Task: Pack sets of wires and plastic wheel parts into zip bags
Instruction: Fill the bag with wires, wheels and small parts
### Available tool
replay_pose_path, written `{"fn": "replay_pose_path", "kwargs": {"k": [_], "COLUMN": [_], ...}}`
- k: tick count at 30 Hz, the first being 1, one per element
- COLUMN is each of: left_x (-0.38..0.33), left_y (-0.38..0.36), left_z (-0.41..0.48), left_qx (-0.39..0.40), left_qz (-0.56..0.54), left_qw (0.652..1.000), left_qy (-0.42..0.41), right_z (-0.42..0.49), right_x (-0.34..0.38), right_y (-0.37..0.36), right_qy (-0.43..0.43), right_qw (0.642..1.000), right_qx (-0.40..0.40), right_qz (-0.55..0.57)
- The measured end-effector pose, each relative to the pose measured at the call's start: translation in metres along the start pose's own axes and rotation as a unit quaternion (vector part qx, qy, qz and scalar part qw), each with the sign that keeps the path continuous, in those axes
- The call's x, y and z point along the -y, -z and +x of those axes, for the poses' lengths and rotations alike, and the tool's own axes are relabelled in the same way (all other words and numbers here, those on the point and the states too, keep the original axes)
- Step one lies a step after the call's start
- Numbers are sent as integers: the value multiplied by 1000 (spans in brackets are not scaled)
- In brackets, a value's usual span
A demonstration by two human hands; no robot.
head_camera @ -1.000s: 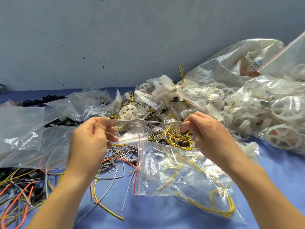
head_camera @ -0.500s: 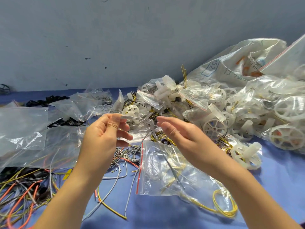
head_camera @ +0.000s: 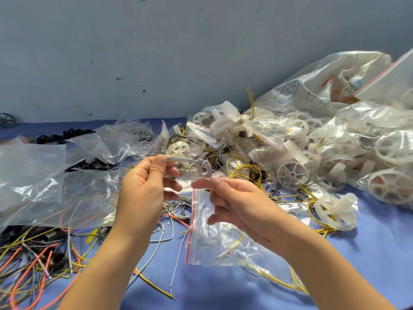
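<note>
Grey wire bundle [head_camera: 206,167], soft knotted loop, running left-right: left hand [head_camera: 143,189] is pinching one end; right hand [head_camera: 241,204] is touching the loop, grip unclear.

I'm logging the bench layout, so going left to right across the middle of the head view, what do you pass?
Empty clear bags, left hand, grey wire, right hand, spoked white wheel, bagged wheels.

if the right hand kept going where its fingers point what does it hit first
Probably the left hand: the right hand points leftward at its lower fingers, just apart. The grey wire loop sits above that line; depth is unclear.
</note>
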State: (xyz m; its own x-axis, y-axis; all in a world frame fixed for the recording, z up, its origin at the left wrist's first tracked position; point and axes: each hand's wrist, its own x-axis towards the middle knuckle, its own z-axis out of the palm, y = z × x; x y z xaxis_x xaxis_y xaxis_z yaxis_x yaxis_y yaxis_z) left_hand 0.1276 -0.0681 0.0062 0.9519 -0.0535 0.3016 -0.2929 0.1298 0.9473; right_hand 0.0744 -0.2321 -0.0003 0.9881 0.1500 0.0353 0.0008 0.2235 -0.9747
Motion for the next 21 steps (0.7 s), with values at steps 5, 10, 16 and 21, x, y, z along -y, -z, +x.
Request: {"fn": "replay_pose_path", "kwargs": {"k": [5,10,16,21], "left_x": [3,8,2,1], "left_y": [-7,-29,-28,-13], "left_z": [-10,-33,-35,-27], "left_qx": [7,108,151,161], "left_qz": [-8,-43,-109,-121], "left_qw": [1000,992,975,966], "left_qy": [23,51,125,161], "right_z": [1,3,2,2], "right_x": [-2,-3,-1,7], "right_y": [-2,-2,0,9], "right_qy": [45,111,116,150], "right_qw": [998,993,993,971], "right_qx": [-30,-16,3,-45], "right_qz": [-30,21,4,-182]}}
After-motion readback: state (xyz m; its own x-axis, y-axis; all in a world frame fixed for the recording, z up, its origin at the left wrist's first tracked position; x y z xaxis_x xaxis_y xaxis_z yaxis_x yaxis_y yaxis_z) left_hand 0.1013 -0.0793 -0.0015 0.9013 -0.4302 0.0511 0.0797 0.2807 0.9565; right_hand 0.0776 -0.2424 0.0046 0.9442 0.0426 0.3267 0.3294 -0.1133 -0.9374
